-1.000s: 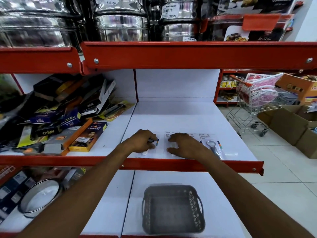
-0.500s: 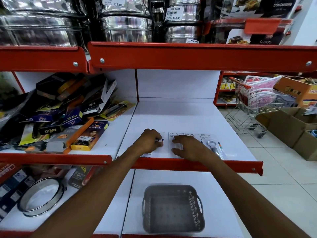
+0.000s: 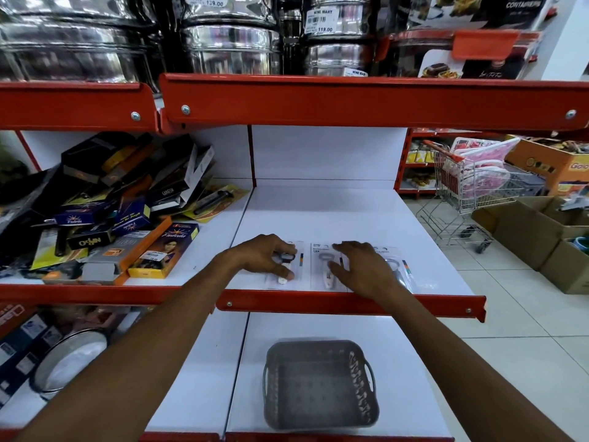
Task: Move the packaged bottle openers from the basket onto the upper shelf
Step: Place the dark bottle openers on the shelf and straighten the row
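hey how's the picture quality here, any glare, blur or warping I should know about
Head view: wide-angle warping bows the red shelf edge; bright glare streaks the steel pots; the grey basket looks soft; both hands and the packaged bottle openers are reasonably sharp.

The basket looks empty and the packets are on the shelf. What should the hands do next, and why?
Probably just lift both hands away. The grey basket on the lower shelf shows nothing inside, and three packaged bottle openers lie side by side near the front edge of the upper shelf. The left hand and right hand rest on them, so little seems left but letting go.
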A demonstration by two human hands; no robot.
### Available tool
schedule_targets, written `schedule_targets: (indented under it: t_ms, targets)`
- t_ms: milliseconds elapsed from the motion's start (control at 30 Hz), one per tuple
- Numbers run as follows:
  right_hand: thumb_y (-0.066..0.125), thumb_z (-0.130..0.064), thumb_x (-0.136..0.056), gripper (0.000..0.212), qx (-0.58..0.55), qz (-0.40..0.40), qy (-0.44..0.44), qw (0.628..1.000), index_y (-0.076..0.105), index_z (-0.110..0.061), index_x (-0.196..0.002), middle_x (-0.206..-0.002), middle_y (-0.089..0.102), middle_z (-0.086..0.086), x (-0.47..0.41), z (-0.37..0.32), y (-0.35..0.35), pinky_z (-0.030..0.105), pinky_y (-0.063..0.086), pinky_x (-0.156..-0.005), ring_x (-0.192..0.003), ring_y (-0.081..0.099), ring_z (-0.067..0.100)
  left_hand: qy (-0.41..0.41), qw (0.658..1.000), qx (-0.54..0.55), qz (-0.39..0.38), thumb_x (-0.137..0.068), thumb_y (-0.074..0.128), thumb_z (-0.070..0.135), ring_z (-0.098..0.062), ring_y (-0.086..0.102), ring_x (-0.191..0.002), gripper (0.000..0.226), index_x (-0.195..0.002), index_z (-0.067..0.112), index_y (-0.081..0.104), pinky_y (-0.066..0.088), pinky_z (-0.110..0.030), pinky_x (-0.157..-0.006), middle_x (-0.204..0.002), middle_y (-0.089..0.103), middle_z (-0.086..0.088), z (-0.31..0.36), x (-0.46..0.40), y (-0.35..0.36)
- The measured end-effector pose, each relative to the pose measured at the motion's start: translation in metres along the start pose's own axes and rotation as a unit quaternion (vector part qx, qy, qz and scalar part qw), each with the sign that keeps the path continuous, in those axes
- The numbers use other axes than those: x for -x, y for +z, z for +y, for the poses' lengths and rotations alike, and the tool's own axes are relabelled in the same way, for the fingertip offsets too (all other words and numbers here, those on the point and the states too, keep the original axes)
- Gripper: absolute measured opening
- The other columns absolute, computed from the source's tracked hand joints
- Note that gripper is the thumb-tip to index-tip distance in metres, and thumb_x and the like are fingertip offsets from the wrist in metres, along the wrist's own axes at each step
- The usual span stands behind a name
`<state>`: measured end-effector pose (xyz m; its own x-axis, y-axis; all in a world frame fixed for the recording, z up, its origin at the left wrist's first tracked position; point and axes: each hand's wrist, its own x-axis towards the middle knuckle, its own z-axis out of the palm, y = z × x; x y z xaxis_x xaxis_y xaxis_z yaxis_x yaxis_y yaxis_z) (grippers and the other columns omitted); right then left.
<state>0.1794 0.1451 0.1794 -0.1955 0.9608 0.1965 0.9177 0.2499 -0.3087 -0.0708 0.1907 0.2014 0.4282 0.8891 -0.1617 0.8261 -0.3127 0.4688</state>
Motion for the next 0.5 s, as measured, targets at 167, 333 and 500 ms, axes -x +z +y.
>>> schedule_targets:
  t_ms: [167,333,500]
  targets:
    - [0.049,-0.054,-0.090,0.055,0.003,-0.006,0.045,0.999,0.049,-0.028,-0.138,-0.149,0.047,0.000,0.003,0.015,-0.002,0.052,0.039,-0.106,-0.137,0.041,0.029,0.004,0.999,0.027,0.038,-0.073,0.083,0.047,-0.018,0.055,-0.134,0.072,-0.136,0.019,0.060,0.044,-0.032,-0.113,-0.149,0.054,-0.001,0.000,-0.004,0.012]
    - [0.045,-0.056,-0.090,0.052,0.008,-0.032,0.014,0.999,0.048,-0.036,-0.138,-0.149,0.047,-0.002,0.004,0.011,0.002,0.052,0.040,-0.107,-0.136,0.041,0.028,0.012,0.999,0.027,0.034,-0.073,0.082,0.050,-0.017,0.054,-0.135,0.074,-0.137,0.022,0.059,0.043,-0.030,-0.112,-0.152,0.051,0.002,0.002,-0.004,0.016]
    - [0.043,-0.055,-0.091,0.046,0.001,-0.057,0.012,0.998,0.050,-0.042,-0.134,-0.146,0.051,-0.004,0.004,0.008,0.001,0.054,0.041,-0.107,-0.135,0.043,0.027,0.014,0.999,0.019,0.025,-0.073,0.081,0.051,-0.016,0.050,-0.137,0.074,-0.138,0.025,0.059,0.041,-0.029,-0.112,-0.154,0.048,0.005,0.002,-0.004,0.017]
